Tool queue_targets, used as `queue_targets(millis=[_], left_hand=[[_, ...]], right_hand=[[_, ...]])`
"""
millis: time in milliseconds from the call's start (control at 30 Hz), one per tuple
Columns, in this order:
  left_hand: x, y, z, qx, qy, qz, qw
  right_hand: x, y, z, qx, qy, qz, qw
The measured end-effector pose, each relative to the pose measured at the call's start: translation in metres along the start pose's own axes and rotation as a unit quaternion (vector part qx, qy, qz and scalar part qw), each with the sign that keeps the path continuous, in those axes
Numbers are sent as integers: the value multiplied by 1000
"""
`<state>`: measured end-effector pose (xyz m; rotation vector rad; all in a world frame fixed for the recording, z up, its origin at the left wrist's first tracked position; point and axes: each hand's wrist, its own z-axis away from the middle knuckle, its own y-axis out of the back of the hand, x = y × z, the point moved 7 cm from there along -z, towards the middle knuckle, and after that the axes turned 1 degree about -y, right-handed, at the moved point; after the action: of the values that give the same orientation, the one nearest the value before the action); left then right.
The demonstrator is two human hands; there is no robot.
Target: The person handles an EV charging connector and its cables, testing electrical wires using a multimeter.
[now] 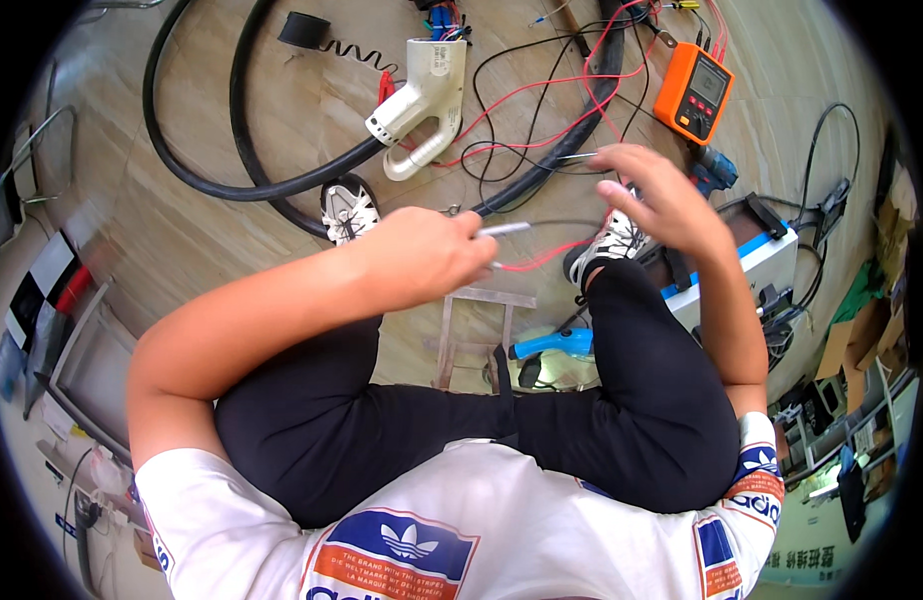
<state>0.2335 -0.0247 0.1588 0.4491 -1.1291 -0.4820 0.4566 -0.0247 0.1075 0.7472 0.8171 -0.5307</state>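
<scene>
Left hand (427,252): fingers curled around a grey stick (508,229), its end jutting rightward in front of the person's body, between the two shoes
Red wire (547,261): thin, running from beside the left hand's fingers toward the right shoe (614,240)
Right hand (667,198): thumb held apart from the extended fingers; a thin metal rod (579,156) shows at the fingertips, though whether they grasp it cannot be told
Plug (428,98): cream, with a looped handle, lying on the tiled floor (522,90) beyond the left hand; coloured wires (446,22) bunched at its far end
Thick cable (272,189): black, leading from the plug's near end and looping leftward
Clip (386,87): red, just beside the plug
Meter (695,92): orange case, small grey screen, lying beyond the right hand
Drill (717,170): blue and black, between meter and box
Box (767,262): white with blue edging, right of the right forearm
Hand tool (554,343): bright blue, on the floor between the legs
</scene>
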Motion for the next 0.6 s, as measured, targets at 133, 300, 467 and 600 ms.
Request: queue_targets(millis=[133, 300, 467, 600], left_hand=[[13, -15, -21, -52, 3, -57, 997], [-5, 5, -14, 38, 6, 19, 999], [-53, 62, 1, 67, 113, 207, 969], [-71, 53, 13, 107, 235, 507, 823]], right_hand=[[-47, -70, -9, -220, -34, -367, 903], [-46, -86, -21, -192, -27, -356, 914], [-29, -72, -20, -139, -76, -410, 898], [-32, -68, -17, -99, -85, -466, 875]])
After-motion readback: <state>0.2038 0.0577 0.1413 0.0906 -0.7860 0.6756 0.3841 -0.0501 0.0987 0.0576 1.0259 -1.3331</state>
